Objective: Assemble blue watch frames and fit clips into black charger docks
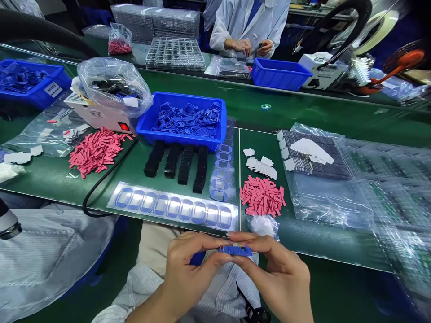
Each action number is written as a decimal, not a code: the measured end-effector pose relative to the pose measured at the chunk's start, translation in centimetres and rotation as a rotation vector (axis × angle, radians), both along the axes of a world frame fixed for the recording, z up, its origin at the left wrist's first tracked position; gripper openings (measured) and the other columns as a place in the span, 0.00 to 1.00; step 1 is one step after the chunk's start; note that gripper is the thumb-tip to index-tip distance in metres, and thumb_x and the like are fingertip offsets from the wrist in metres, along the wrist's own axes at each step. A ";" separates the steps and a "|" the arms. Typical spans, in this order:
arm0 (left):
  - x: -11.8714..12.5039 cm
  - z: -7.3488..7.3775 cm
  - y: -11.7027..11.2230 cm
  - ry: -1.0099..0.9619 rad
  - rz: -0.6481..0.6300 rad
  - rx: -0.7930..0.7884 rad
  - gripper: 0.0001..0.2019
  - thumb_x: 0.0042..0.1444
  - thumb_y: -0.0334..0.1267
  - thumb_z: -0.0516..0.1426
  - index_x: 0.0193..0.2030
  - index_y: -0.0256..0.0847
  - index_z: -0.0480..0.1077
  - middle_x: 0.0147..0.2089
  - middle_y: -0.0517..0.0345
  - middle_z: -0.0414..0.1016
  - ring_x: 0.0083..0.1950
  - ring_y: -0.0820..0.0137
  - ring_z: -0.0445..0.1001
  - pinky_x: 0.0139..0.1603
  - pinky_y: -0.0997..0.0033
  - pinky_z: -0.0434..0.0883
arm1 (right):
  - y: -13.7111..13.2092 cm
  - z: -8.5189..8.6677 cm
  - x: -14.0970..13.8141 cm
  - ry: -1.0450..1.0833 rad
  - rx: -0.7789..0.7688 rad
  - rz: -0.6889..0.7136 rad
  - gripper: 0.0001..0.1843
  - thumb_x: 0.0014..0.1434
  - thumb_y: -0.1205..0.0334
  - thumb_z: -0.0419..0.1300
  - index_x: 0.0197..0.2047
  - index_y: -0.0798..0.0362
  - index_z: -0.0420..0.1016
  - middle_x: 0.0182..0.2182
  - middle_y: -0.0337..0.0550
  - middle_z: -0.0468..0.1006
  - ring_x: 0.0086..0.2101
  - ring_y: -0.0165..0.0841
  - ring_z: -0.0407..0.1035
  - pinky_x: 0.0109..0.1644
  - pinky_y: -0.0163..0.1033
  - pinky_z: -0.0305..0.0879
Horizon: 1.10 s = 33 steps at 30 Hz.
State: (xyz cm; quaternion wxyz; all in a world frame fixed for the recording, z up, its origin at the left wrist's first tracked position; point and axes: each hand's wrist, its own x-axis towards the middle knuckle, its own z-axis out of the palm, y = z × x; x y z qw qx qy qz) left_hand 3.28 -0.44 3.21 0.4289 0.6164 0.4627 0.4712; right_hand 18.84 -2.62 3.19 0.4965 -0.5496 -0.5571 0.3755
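Note:
My left hand point(188, 273) and my right hand point(276, 273) meet just below the table's near edge, both pinched on one small blue plastic frame point(235, 250) held level between the fingertips. Straight ahead on the green table lies a clear strip of blue oval frames point(173, 208). Beyond it stand black stacked parts point(178, 163) in rows and a blue bin of blue frames point(185, 120). A pile of pink strips point(262, 196) lies just right of the strip, with small white cards point(261, 165) behind it.
A second pink pile point(96, 150) and a white box with a red switch point(101, 114) sit at the left under a plastic bag. Clear bags and trays point(336, 179) cover the right. Across the table a person in white point(251, 27) works beside another blue bin point(279, 73).

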 end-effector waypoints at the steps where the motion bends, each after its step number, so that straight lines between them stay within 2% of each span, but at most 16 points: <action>1: -0.1 0.1 0.0 0.013 0.000 -0.013 0.02 0.48 0.35 0.62 0.30 0.43 0.76 0.26 0.63 0.80 0.27 0.73 0.77 0.29 0.79 0.73 | 0.0 0.0 0.1 -0.021 -0.025 0.027 0.07 0.49 0.69 0.65 0.31 0.50 0.74 0.35 0.43 0.80 0.37 0.37 0.76 0.39 0.39 0.75; 4: -0.4 0.2 0.2 0.033 0.001 -0.045 0.03 0.49 0.38 0.62 0.28 0.41 0.75 0.24 0.62 0.79 0.25 0.74 0.76 0.26 0.79 0.72 | -0.2 0.0 0.4 -0.056 -0.060 0.076 0.08 0.51 0.68 0.63 0.36 0.49 0.75 0.39 0.45 0.80 0.41 0.39 0.74 0.41 0.40 0.75; 10: -0.6 -0.3 0.2 0.057 -0.040 -0.079 0.06 0.47 0.40 0.63 0.27 0.40 0.75 0.23 0.59 0.79 0.25 0.72 0.76 0.27 0.77 0.71 | -0.1 0.5 1.2 -0.125 -0.022 0.157 0.07 0.53 0.68 0.62 0.35 0.48 0.75 0.36 0.38 0.81 0.36 0.34 0.76 0.39 0.33 0.74; 13: -0.6 -0.3 0.3 -0.028 -0.094 -0.158 0.04 0.47 0.37 0.63 0.29 0.41 0.76 0.28 0.58 0.81 0.30 0.70 0.78 0.32 0.75 0.73 | -0.2 0.2 1.6 -0.202 0.081 0.178 0.10 0.54 0.71 0.60 0.39 0.47 0.75 0.37 0.37 0.81 0.38 0.33 0.76 0.40 0.32 0.74; 17: -0.6 0.2 0.8 -0.219 -0.213 -0.311 0.05 0.45 0.32 0.64 0.32 0.42 0.76 0.38 0.55 0.82 0.42 0.66 0.79 0.45 0.71 0.73 | -0.5 -0.7 2.2 -0.364 0.309 0.122 0.15 0.54 0.74 0.57 0.43 0.49 0.74 0.39 0.40 0.80 0.41 0.36 0.74 0.48 0.41 0.72; 21: -0.8 0.7 1.2 -0.304 -0.325 -0.474 0.07 0.46 0.30 0.63 0.33 0.42 0.78 0.40 0.52 0.81 0.42 0.64 0.79 0.42 0.68 0.75 | -0.8 -0.8 2.7 -0.438 0.428 0.153 0.20 0.52 0.76 0.58 0.46 0.47 0.73 0.41 0.39 0.79 0.42 0.37 0.74 0.49 0.42 0.72; 23: -0.8 0.8 1.3 -0.335 -0.326 -0.529 0.07 0.45 0.29 0.63 0.32 0.43 0.78 0.39 0.53 0.81 0.41 0.63 0.79 0.39 0.69 0.77 | -0.9 -0.8 2.9 -0.471 0.467 0.174 0.24 0.51 0.77 0.58 0.49 0.45 0.72 0.42 0.38 0.78 0.41 0.37 0.74 0.46 0.40 0.74; 25: -0.8 0.8 1.2 -0.348 -0.294 -0.522 0.09 0.42 0.28 0.64 0.32 0.44 0.78 0.37 0.54 0.82 0.39 0.63 0.79 0.39 0.68 0.77 | -1.0 -1.1 2.8 -0.463 0.464 0.183 0.27 0.51 0.76 0.60 0.53 0.44 0.69 0.43 0.39 0.78 0.41 0.38 0.74 0.44 0.41 0.75; 29: -0.9 0.9 0.9 -0.282 -0.186 -0.365 0.15 0.39 0.29 0.67 0.36 0.44 0.78 0.35 0.56 0.82 0.37 0.63 0.80 0.40 0.70 0.77 | -1.3 -1.7 1.9 -0.201 0.287 0.079 0.37 0.43 0.58 0.70 0.57 0.45 0.65 0.44 0.46 0.78 0.39 0.42 0.75 0.40 0.44 0.76; 31: -1.1 1.0 0.6 -0.242 -0.155 -0.255 0.19 0.37 0.28 0.67 0.39 0.46 0.77 0.36 0.57 0.82 0.38 0.63 0.80 0.41 0.71 0.77 | -1.4 -1.8 1.3 -0.074 0.193 0.028 0.31 0.44 0.56 0.69 0.52 0.44 0.70 0.39 0.43 0.80 0.36 0.40 0.75 0.36 0.41 0.76; 33: -1.2 1.0 0.4 -0.220 -0.148 -0.175 0.24 0.36 0.26 0.68 0.43 0.49 0.75 0.38 0.59 0.81 0.39 0.64 0.79 0.42 0.73 0.77 | -1.3 -1.6 0.9 -0.018 0.142 0.007 0.21 0.46 0.59 0.68 0.46 0.43 0.74 0.35 0.41 0.80 0.33 0.37 0.75 0.32 0.37 0.75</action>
